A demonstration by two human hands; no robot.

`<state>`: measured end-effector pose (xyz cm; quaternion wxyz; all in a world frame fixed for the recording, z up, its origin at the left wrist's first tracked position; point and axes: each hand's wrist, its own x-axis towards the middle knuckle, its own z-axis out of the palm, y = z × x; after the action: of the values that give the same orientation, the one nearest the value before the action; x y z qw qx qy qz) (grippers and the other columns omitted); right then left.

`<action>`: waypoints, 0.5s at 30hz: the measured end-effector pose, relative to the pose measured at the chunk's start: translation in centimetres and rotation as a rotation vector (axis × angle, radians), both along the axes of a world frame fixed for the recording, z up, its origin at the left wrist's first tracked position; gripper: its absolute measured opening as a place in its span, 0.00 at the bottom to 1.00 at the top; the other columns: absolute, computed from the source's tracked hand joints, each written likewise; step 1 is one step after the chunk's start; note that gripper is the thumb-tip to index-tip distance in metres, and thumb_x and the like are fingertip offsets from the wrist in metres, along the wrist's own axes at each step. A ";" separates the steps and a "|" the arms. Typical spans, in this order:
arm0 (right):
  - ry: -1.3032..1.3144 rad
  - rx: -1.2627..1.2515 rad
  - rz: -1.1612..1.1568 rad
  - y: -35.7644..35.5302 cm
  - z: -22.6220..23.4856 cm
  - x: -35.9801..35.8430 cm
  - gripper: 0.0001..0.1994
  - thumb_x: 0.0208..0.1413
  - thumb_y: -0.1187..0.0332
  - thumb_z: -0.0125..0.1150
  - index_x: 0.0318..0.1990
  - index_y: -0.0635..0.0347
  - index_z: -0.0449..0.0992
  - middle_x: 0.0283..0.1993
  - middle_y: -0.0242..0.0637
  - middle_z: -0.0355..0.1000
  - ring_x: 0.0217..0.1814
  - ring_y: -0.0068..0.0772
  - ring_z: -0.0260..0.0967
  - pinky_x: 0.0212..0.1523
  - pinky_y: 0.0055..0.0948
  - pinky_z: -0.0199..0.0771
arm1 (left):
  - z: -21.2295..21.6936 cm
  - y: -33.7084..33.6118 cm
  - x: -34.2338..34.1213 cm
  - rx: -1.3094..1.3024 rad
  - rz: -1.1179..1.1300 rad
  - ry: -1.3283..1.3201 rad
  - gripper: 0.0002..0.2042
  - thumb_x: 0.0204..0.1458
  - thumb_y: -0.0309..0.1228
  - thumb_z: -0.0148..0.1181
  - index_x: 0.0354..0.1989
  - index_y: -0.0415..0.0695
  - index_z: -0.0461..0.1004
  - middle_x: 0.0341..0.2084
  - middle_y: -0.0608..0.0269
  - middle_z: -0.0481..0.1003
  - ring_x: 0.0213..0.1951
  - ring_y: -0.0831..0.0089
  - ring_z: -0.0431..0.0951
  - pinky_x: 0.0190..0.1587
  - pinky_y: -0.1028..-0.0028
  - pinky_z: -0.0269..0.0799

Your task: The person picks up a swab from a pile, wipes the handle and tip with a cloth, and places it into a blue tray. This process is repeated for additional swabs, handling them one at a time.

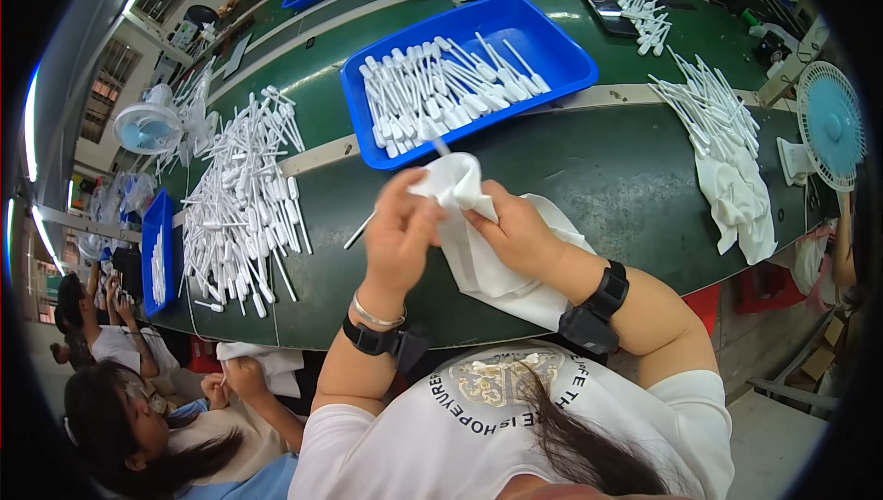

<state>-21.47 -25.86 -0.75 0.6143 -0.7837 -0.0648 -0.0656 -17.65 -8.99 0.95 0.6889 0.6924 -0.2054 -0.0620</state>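
Observation:
My left hand (pixel 397 235) pinches a thin white plastic dropper (pixel 361 230) whose stem runs through a white cloth (pixel 478 252); its tip pokes out above the cloth near the tray. My right hand (pixel 518 235) grips the bunched top of that cloth, which hangs down over the green table's front edge. Both hands touch over the table, just in front of a blue tray (pixel 552 35) filled with several white droppers.
A loose pile of white droppers (pixel 241 196) lies on the green table (pixel 625 178) to the left, and another pile (pixel 704 109) with a white cloth lies right. Small fans (pixel 831 123) stand at both ends. Other people sit at lower left beside a blue tray (pixel 150 229).

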 end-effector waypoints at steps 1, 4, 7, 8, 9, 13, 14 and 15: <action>0.001 -0.110 0.061 0.0 0.0 0.0 0.11 0.52 0.67 0.53 0.43 0.59 0.66 0.34 0.44 0.70 0.35 0.41 0.70 0.34 0.31 0.68 | 0.2 0.3 0.4 0.004 0.010 0.002 0.17 0.51 0.23 0.51 0.50 0.38 0.60 0.27 0.60 0.71 0.21 0.83 0.68 0.24 0.84 0.64; -0.024 -0.255 0.167 0.2 -0.1 -0.2 0.11 0.51 0.68 0.54 0.43 0.57 0.66 0.34 0.42 0.70 0.35 0.39 0.70 0.34 0.30 0.68 | 0.6 0.9 1.6 -0.115 0.008 0.188 0.08 0.54 0.28 0.50 0.39 0.38 0.70 0.17 0.66 0.69 0.16 0.84 0.64 0.19 0.86 0.59; -0.079 -0.322 0.235 -0.1 0.1 -0.2 0.11 0.51 0.69 0.55 0.43 0.56 0.66 0.33 0.41 0.70 0.34 0.37 0.70 0.33 0.30 0.67 | 0.2 1.4 1.8 -0.311 0.077 0.208 0.07 0.54 0.29 0.50 0.33 0.38 0.71 0.16 0.66 0.69 0.15 0.84 0.64 0.17 0.85 0.58; -0.014 -0.270 0.242 -0.7 0.7 0.0 0.12 0.51 0.69 0.55 0.43 0.57 0.66 0.33 0.41 0.70 0.34 0.37 0.70 0.33 0.30 0.67 | 0.2 1.6 1.9 -0.410 0.105 0.213 0.07 0.54 0.29 0.50 0.30 0.39 0.71 0.15 0.66 0.69 0.14 0.83 0.64 0.16 0.85 0.57; 0.051 -0.219 0.248 -1.2 1.4 0.3 0.12 0.51 0.69 0.55 0.43 0.57 0.66 0.33 0.41 0.70 0.34 0.36 0.70 0.34 0.29 0.68 | 0.3 2.0 2.3 -0.411 0.112 0.209 0.07 0.54 0.29 0.50 0.30 0.39 0.71 0.15 0.66 0.69 0.14 0.83 0.64 0.16 0.85 0.57; 0.163 0.078 0.127 -1.7 0.9 0.6 0.11 0.51 0.67 0.55 0.41 0.59 0.67 0.35 0.46 0.70 0.33 0.44 0.68 0.32 0.30 0.67 | 1.1 3.2 3.2 -0.615 0.248 0.210 0.08 0.55 0.30 0.50 0.26 0.39 0.69 0.15 0.66 0.68 0.13 0.83 0.63 0.15 0.85 0.57; 0.185 0.204 0.062 -1.6 0.7 0.7 0.11 0.51 0.66 0.54 0.40 0.60 0.67 0.36 0.49 0.69 0.32 0.49 0.68 0.32 0.31 0.67 | 1.1 3.0 3.0 -0.595 0.243 0.215 0.08 0.54 0.30 0.50 0.26 0.40 0.69 0.15 0.66 0.68 0.13 0.83 0.63 0.15 0.85 0.57; 0.188 0.196 0.061 -1.6 0.5 0.8 0.11 0.51 0.66 0.54 0.40 0.60 0.67 0.36 0.49 0.69 0.32 0.49 0.68 0.32 0.31 0.67 | 1.0 2.6 2.8 -0.576 0.235 0.224 0.08 0.54 0.30 0.51 0.25 0.40 0.69 0.14 0.66 0.68 0.13 0.83 0.63 0.15 0.85 0.57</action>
<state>-20.69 -27.42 -0.23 0.6931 -0.7201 -0.0239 0.0207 -14.84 -6.41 1.90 0.8772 0.4768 -0.0561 0.0027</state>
